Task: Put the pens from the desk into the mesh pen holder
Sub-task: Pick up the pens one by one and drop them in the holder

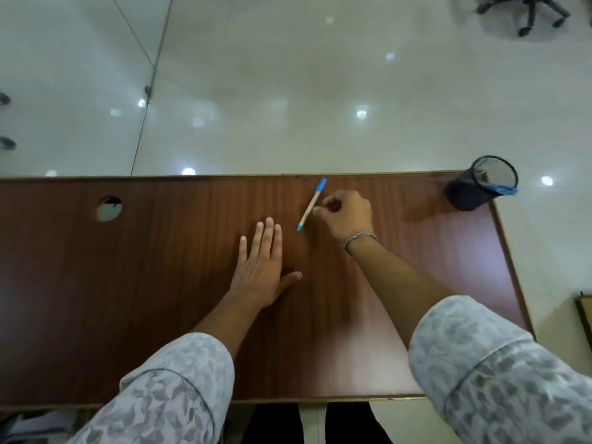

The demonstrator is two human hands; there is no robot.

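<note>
**Right hand at a pen on a wooden desk, holder at the far right corner**

Head view, looking down from above. Dark reddish-brown desk filling the middle of the frame, glossy pale floor beyond its far edge. Round cable hole cut through the desk top toward the far left.

Left hand lying flat, palm down, near the desk's centre; fingers straight and close together, thumb spread out to the side, holding nothing.

Right hand farther out and to the right, curled into a loose fist, knuckles up. Fingertips drawn narrow and touching the side of a pen about midway along its barrel. Cannot tell whether the pen is actually gripped or only touched. Metal bracelet around the right wrist. Pale leaf-patterned sleeves rolled up on both forearms.

Pen slim, tan barrel with a blue cap and a blue tip, lying diagonally close to the desk's far edge, cap end pointing away.

Holder, dark mesh cup, standing at the far right corner of the desk, well apart from the right hand. Another blue pen already in it, leaning over the near rim.

Wheeled base of an office chair on the floor at the top right. Dark trouser legs at the bottom edge, below the desk's near edge.
</note>
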